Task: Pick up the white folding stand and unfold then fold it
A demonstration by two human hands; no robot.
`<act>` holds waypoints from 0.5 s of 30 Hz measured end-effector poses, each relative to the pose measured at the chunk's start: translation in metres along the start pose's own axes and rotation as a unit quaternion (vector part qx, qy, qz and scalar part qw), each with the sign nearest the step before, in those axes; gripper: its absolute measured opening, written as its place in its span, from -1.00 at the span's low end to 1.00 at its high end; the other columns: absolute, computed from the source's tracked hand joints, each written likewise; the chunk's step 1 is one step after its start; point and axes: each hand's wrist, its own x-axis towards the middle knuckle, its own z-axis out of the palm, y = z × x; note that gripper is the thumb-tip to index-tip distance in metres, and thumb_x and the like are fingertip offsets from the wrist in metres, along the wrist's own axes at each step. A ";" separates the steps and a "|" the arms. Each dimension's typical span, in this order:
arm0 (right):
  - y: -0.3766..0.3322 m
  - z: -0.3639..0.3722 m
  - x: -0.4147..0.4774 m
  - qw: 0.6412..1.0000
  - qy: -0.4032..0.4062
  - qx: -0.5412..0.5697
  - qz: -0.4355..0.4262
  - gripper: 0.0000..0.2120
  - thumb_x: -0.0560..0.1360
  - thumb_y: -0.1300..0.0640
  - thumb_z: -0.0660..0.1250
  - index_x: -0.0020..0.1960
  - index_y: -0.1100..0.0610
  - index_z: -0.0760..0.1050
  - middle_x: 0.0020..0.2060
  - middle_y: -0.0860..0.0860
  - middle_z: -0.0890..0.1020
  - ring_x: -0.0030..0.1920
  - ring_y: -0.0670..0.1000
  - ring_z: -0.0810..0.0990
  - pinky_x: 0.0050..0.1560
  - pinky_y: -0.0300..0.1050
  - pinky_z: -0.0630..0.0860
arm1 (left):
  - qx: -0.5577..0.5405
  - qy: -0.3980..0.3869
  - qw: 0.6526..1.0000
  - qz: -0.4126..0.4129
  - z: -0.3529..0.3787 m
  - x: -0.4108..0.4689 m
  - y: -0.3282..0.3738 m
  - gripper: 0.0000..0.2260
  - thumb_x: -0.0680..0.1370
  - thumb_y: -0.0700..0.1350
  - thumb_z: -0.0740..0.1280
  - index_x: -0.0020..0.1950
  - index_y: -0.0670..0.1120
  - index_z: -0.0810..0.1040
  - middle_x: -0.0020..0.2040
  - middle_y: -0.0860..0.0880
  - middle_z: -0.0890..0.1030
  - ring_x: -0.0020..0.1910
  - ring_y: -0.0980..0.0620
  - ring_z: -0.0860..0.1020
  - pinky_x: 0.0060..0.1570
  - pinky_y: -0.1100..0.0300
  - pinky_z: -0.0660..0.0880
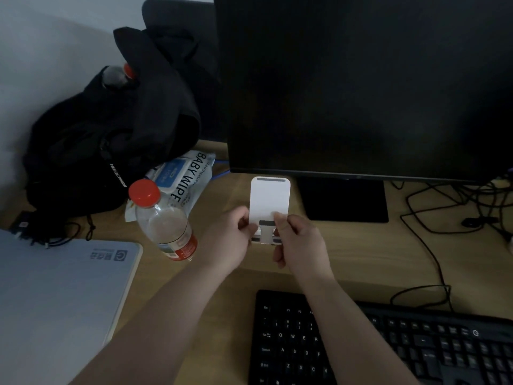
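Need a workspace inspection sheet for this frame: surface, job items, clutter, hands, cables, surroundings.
Surface: wooden desk.
Job's things: white folding stand, held above the desk, back panel raised.
Clutter: water bottle, baby wipes pack, black bag, laptop, keyboard.
Grippers: left hand and right hand pinch the stand's lower edges.
Cables: black cables loose at right.
Surroundings: dark monitor, white wall.

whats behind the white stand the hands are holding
Behind the white folding stand, held by the left hand and right hand, are the dark monitor, its base and bare wooden desk. The desk patch directly behind the panel is covered.
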 end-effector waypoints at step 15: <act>-0.006 -0.009 0.003 0.999 -0.027 -0.030 0.008 -0.71 0.66 -0.10 0.31 -0.09 0.05 0.65 -0.42 0.08 0.66 -0.52 -0.09 0.58 -0.51 -0.26 0.52 | -0.050 0.017 0.999 -0.004 0.008 -0.006 0.006 -0.88 0.69 -0.14 0.33 0.01 0.07 0.58 -0.12 0.00 0.71 -0.20 -0.02 0.70 -0.12 -0.06 0.65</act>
